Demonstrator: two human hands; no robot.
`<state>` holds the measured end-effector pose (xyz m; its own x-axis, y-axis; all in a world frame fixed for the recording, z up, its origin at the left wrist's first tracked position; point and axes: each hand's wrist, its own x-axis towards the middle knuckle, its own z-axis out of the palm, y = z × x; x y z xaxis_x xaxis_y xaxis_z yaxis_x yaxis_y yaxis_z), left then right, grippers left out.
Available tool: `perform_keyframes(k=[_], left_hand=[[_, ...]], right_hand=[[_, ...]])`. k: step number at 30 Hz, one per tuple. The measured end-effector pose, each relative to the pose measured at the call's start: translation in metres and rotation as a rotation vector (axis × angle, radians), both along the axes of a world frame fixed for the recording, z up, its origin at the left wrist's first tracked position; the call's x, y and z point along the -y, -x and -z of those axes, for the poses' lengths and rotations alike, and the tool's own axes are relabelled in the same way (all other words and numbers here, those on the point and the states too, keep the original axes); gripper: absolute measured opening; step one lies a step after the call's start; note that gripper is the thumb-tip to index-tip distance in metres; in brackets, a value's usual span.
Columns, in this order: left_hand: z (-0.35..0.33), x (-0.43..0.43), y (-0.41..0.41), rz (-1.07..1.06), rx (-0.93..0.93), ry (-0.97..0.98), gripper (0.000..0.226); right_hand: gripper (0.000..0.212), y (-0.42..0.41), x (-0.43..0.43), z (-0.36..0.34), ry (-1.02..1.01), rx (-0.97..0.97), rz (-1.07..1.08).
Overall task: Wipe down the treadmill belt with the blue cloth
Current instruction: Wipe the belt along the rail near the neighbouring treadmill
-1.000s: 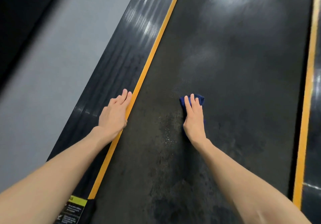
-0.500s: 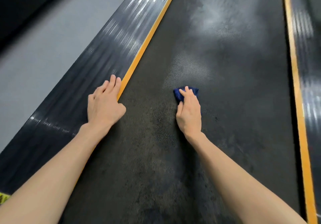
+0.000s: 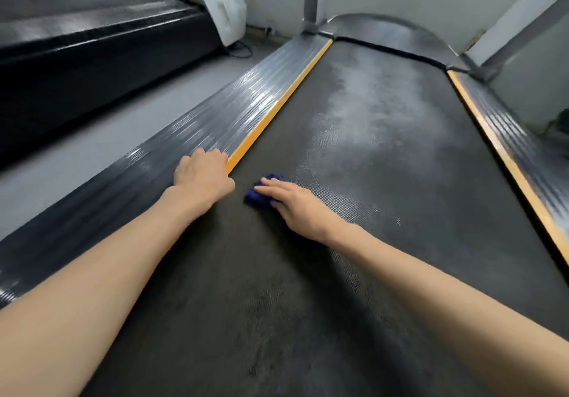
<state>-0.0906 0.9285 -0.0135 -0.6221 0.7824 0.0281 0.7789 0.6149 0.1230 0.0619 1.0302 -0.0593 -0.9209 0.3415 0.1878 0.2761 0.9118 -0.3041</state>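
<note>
near end: belt dark and mottled here, probably wiped.
left hand: palm down on the left side rail at the belt's left edge, holding nothing. Looks like a brace.
right hand: fingers straight, pressing flat, no pinch.
blue cloth: bunched under those fingertips, near the belt's left edge, just beside the left hand.
next: pale haze lies ahead and right, along the belt's length. Push away.

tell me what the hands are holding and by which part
Nothing is gripped. The right hand presses straight fingers on top of the blue cloth; the left hand rests on the side rail.
</note>
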Motion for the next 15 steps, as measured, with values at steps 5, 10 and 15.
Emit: perform_keyframes(k=[5,10,15], left_hand=[[0.014,0.009,0.02,0.07,0.16,-0.047,0.046],[0.011,0.004,0.02,0.019,0.197,-0.12,0.043],[0.005,0.001,0.021,0.005,0.256,-0.158,0.032]], right_hand=[[0.04,-0.025,-0.083,-0.005,0.034,-0.052,0.684],[0.039,-0.021,0.017,0.006,0.038,-0.052,0.094],[0.035,-0.022,-0.056,-0.004,-0.061,-0.097,0.165]])
